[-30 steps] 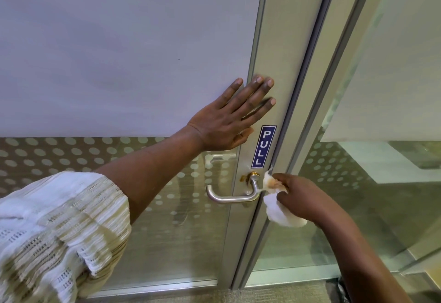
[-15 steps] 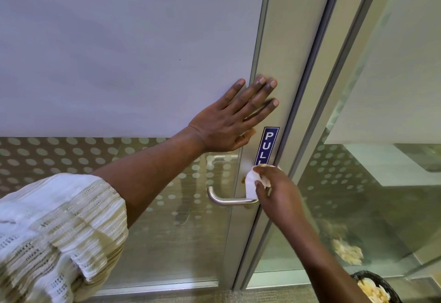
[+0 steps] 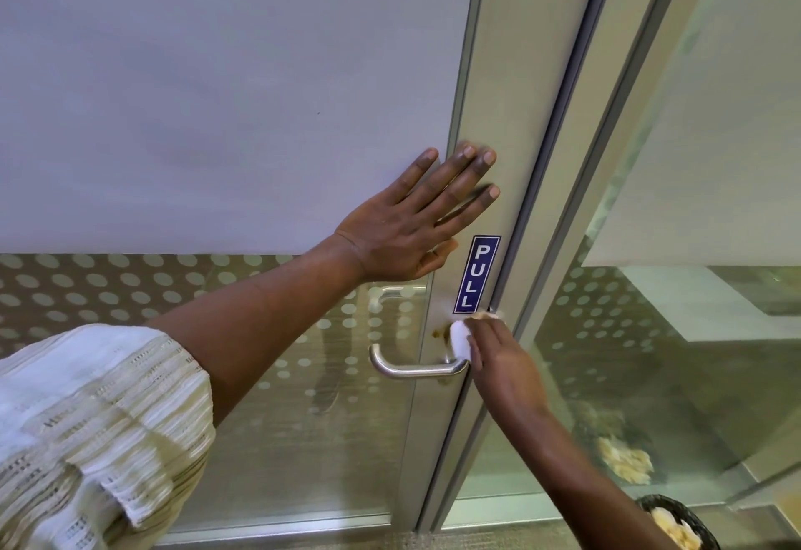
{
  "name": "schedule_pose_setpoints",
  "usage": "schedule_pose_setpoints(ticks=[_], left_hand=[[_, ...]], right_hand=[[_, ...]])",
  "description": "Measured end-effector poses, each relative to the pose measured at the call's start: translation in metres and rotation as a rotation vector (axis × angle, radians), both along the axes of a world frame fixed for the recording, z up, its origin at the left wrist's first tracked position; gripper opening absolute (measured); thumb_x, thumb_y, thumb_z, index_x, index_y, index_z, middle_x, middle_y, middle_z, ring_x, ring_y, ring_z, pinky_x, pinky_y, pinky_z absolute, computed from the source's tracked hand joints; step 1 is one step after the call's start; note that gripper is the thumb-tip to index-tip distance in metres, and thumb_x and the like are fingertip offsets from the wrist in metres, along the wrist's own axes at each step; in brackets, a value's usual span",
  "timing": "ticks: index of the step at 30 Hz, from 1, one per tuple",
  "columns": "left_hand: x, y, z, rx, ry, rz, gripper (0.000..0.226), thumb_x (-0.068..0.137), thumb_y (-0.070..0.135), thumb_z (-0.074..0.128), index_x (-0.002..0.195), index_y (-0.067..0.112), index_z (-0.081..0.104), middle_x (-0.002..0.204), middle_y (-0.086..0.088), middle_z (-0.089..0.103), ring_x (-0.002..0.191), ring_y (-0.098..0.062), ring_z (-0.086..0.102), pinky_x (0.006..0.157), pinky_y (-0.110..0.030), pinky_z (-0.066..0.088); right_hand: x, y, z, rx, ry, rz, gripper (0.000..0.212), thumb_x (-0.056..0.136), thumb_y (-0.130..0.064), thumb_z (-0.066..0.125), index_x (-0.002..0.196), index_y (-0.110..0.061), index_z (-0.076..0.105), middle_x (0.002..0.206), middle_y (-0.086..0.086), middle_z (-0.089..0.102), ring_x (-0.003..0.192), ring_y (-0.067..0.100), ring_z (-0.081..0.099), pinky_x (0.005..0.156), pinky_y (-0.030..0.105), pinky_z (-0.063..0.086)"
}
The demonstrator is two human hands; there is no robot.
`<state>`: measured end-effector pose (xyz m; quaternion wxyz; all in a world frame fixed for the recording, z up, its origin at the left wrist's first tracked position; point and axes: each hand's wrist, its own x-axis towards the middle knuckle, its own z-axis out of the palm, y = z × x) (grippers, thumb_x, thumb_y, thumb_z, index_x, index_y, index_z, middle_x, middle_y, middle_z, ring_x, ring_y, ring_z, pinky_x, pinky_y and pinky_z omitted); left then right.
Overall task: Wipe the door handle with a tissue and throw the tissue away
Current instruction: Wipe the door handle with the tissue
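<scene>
The left hand (image 3: 403, 224) lies flat against the door (image 3: 498, 73), fingers spread, its grip apart and holding nothing. Below it, the blue PULL sticker (image 3: 476, 274) sits on the metal stile. The right hand (image 3: 498, 359) has its grip clamped on a white tissue (image 3: 459, 339), pressed against the stile at the right end of the door handle (image 3: 411, 369) (just under the sticker). A brown smear (image 3: 440, 333) lies just left of the tissue. A black waste bin (image 3: 676, 515) stands at lower right, holding crumpled paper.
</scene>
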<state>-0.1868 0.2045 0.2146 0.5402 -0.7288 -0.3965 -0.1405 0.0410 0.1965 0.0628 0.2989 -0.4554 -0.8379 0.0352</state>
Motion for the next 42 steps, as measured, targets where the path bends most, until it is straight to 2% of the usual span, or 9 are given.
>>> schedule_pose_setpoints(ticks=[2, 5, 8, 10, 17, 26, 31, 34, 42], left_hand=[[0.0, 0.001, 0.0, -0.01, -0.003, -0.007, 0.069, 0.108, 0.037, 0.04, 0.168, 0.008, 0.021, 0.172, -0.024, 0.018, 0.16, -0.042, 0.014, 0.132, -0.056, 0.005], [0.0, 0.001, 0.0, -0.021, -0.008, -0.008, 0.069, 0.109, 0.038, 0.039, 0.168, 0.008, 0.019, 0.172, -0.024, 0.016, 0.16, -0.041, 0.011, 0.132, -0.056, 0.003], [-0.001, 0.002, 0.0, -0.027, -0.01, -0.012, 0.069, 0.109, 0.038, 0.038, 0.168, 0.008, 0.018, 0.172, -0.024, 0.016, 0.16, -0.041, 0.011, 0.132, -0.055, 0.002], [-0.001, 0.001, 0.001, -0.024, -0.011, -0.011, 0.069, 0.109, 0.037, 0.038, 0.168, 0.008, 0.019, 0.172, -0.024, 0.016, 0.16, -0.041, 0.012, 0.132, -0.055, 0.002], [-0.001, 0.0, 0.0, -0.021, -0.005, -0.008, 0.068, 0.109, 0.037, 0.038, 0.168, 0.008, 0.021, 0.172, -0.024, 0.018, 0.16, -0.042, 0.015, 0.131, -0.056, 0.007], [0.0, -0.001, 0.0, 0.0, -0.003, -0.003, 0.069, 0.108, 0.037, 0.04, 0.168, 0.008, 0.021, 0.172, -0.024, 0.017, 0.16, -0.041, 0.014, 0.132, -0.055, 0.005], [0.0, 0.0, 0.002, 0.005, 0.002, -0.013, 0.069, 0.108, 0.037, 0.041, 0.167, 0.008, 0.022, 0.171, -0.024, 0.018, 0.16, -0.041, 0.015, 0.131, -0.055, 0.006], [-0.001, 0.001, 0.001, 0.011, 0.003, -0.006, 0.068, 0.108, 0.037, 0.041, 0.167, 0.008, 0.023, 0.171, -0.024, 0.019, 0.16, -0.042, 0.016, 0.131, -0.055, 0.007], [0.0, -0.001, 0.002, 0.014, 0.007, 0.005, 0.068, 0.108, 0.038, 0.041, 0.167, 0.008, 0.023, 0.171, -0.025, 0.02, 0.159, -0.042, 0.017, 0.131, -0.055, 0.005]], right_hand=[[-0.003, -0.004, -0.006, -0.153, 0.133, -0.097, 0.012, 0.098, -0.016, 0.058, 0.105, -0.011, 0.067, 0.098, 0.01, 0.068, 0.083, 0.035, 0.066, 0.062, 0.035, 0.047], [-0.006, -0.008, -0.006, -0.25, 0.316, -0.158, 0.019, 0.1, -0.03, 0.057, 0.093, -0.017, 0.069, 0.085, 0.003, 0.068, 0.076, 0.028, 0.064, 0.06, 0.028, 0.038], [-0.013, -0.012, 0.003, -0.051, 0.266, -0.084, 0.019, 0.094, -0.01, 0.065, 0.111, -0.013, 0.072, 0.107, 0.004, 0.07, 0.093, 0.022, 0.065, 0.073, 0.02, 0.048], [-0.015, -0.009, 0.005, 0.029, 0.192, -0.007, 0.027, 0.09, -0.004, 0.068, 0.116, -0.009, 0.074, 0.119, 0.006, 0.069, 0.104, 0.024, 0.066, 0.085, 0.029, 0.053], [-0.006, -0.007, 0.008, -0.051, 0.401, -0.022, 0.031, 0.087, 0.007, 0.065, 0.109, -0.012, 0.076, 0.116, 0.003, 0.073, 0.107, 0.019, 0.067, 0.091, 0.011, 0.041], [-0.025, -0.016, 0.018, 0.127, 0.089, 0.158, 0.039, 0.087, -0.018, 0.045, 0.104, -0.006, 0.078, 0.106, 0.008, 0.072, 0.101, 0.026, 0.064, 0.087, 0.033, 0.053], [-0.006, -0.017, -0.015, -0.073, 0.453, 0.014, 0.038, 0.097, 0.002, 0.054, 0.13, -0.013, 0.066, 0.131, 0.0, 0.061, 0.118, 0.011, 0.056, 0.099, 0.006, 0.036], [-0.009, -0.023, -0.027, -0.127, 0.574, 0.006, 0.04, 0.1, -0.003, 0.05, 0.137, -0.014, 0.059, 0.137, -0.005, 0.057, 0.126, -0.007, 0.048, 0.103, 0.006, 0.034], [-0.023, -0.035, -0.054, -0.646, 1.071, -0.019, 0.038, 0.101, -0.003, 0.053, 0.133, -0.021, 0.063, 0.128, -0.003, 0.07, 0.124, 0.013, 0.061, 0.112, 0.046, 0.043]])
